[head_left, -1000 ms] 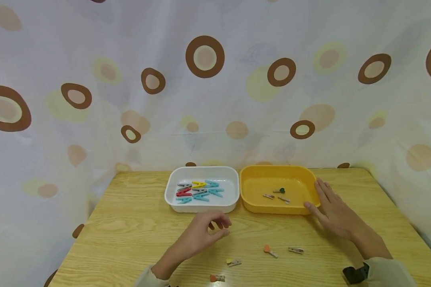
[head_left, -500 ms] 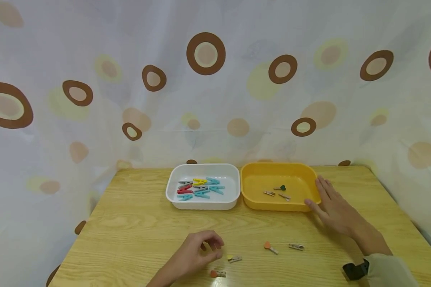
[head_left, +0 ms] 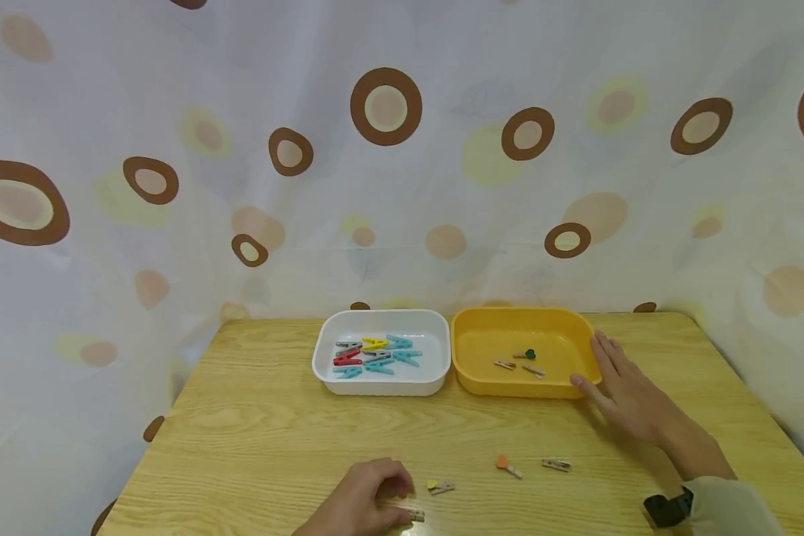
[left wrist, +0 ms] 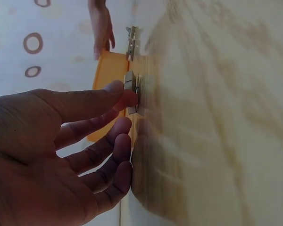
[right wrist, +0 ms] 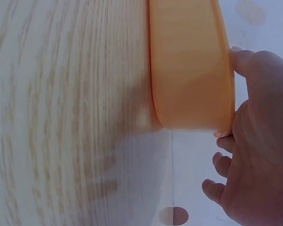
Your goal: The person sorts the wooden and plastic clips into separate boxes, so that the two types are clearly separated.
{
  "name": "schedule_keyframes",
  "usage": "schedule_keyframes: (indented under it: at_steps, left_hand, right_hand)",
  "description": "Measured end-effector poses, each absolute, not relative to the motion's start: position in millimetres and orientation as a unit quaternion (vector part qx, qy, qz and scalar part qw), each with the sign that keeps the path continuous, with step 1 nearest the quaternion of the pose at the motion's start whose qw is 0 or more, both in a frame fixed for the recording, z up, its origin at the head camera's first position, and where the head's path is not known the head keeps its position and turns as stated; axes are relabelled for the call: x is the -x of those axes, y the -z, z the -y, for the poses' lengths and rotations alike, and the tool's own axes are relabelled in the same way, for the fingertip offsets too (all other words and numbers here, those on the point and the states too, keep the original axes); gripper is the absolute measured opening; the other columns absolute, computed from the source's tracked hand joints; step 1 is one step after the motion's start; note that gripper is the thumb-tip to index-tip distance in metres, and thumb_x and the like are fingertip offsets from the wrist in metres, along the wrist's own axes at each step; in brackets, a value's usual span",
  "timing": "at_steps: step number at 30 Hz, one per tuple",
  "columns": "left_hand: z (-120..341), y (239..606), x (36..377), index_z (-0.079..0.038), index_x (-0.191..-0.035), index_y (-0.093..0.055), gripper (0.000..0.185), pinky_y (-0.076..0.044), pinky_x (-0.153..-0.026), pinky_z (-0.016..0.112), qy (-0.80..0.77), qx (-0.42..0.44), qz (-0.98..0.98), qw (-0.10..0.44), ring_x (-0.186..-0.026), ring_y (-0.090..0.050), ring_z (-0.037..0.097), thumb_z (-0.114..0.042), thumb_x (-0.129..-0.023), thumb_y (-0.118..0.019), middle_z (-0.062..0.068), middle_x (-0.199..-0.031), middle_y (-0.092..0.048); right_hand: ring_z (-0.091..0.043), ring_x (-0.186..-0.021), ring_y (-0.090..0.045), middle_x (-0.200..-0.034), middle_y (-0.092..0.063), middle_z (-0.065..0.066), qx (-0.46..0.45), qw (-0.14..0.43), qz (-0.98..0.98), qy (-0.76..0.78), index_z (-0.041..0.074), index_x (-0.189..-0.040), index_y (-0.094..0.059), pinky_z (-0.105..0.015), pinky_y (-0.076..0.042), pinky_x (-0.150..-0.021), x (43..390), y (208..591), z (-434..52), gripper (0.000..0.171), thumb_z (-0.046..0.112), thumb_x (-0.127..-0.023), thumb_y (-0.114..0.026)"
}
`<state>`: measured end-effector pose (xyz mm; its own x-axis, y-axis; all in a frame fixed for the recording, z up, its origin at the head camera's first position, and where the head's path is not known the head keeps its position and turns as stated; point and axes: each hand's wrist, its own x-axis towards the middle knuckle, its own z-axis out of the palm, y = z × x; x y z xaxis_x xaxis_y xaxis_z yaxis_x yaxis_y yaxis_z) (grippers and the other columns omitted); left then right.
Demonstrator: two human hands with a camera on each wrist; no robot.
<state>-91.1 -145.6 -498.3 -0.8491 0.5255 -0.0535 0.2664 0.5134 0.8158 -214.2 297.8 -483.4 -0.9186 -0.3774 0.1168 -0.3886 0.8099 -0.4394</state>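
My left hand (head_left: 365, 500) is low over the table, thumb and fingers loosely bent with a gap between thumb and forefinger. Its thumb tip overlaps a small wooden clothespin (head_left: 418, 515) lying on the wood; in the left wrist view the clothespin's red heart (left wrist: 129, 99) shows right beside the thumb and forefinger. Close by lies a clothespin with a yellow tip (head_left: 440, 487). My right hand (head_left: 633, 398) rests with extended fingers against the right end of the yellow tray (head_left: 509, 388), its thumb at the near corner of the rim.
Two more wooden clothespins lie farther right, one with an orange heart (head_left: 508, 467) and one plain (head_left: 557, 464). The yellow tray holds three small clothespins (head_left: 534, 371). Left of it stands a white tray (head_left: 382, 387) with several coloured plastic clothespins (head_left: 375, 344). A patterned cloth (head_left: 402, 193) hangs behind.
My left hand has come down toward me from in front of the white tray to the nearest clothespin, which has not shifted. My right hand has stayed at the yellow tray.
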Motion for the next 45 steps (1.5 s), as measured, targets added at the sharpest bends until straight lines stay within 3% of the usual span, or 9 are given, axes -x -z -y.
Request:
schedule_keyframes:
  at_steps: [11,26,36,45]
  left_hand:
    - [145.8,503.3,92.4,-0.013,-0.09,-0.073,0.012,-0.052,-0.071,0.018,-0.418,-0.251,-0.861,0.145,-0.076,-0.056,-0.005,-0.005,-0.087,-0.081,-0.015,-0.085,-0.065]
    - [148.8,506.7,98.6,-0.017,-0.089,-0.073,0.008,-0.052,-0.066,0.02,-0.476,-0.228,-0.841,0.118,-0.072,-0.058,-0.001,-0.013,-0.092,-0.079,-0.013,-0.084,-0.066]
    - [142.1,498.6,111.6,-0.019,-0.089,-0.071,0.012,-0.053,-0.066,0.024,-0.463,-0.216,-0.858,0.052,-0.077,-0.061,0.005,-0.011,-0.09,-0.08,-0.013,-0.084,-0.064]
    - [129.6,494.7,124.9,-0.019,-0.093,-0.071,0.009,-0.055,-0.072,0.025,-0.489,-0.198,-0.848,0.043,-0.082,-0.061,0.006,-0.015,-0.092,-0.079,-0.01,-0.089,-0.066]
  right_hand:
    - [-0.045,-0.154,0.006,-0.169,0.01,-0.022,-0.2,0.008,0.95,-0.238,-0.003,-0.162,0.002,-0.069,-0.006,-0.118,213.8,488.1,-300.9,0.086,0.046,-0.109,-0.045]
    - [-0.046,-0.154,0.003,-0.169,0.007,-0.024,-0.201,0.017,0.952,-0.231,-0.003,-0.162,0.001,-0.069,-0.008,-0.118,215.3,488.6,-298.2,0.086,0.046,-0.109,-0.046]
    - [-0.045,-0.154,0.004,-0.169,0.008,-0.023,-0.2,0.016,0.952,-0.233,-0.003,-0.162,0.002,-0.07,-0.009,-0.117,216.1,487.9,-299.6,0.087,0.046,-0.109,-0.046]
    - [-0.046,-0.154,0.004,-0.169,0.008,-0.023,-0.2,0.012,0.952,-0.233,-0.002,-0.162,0.002,-0.071,-0.01,-0.116,215.5,486.6,-300.5,0.087,0.047,-0.109,-0.046]
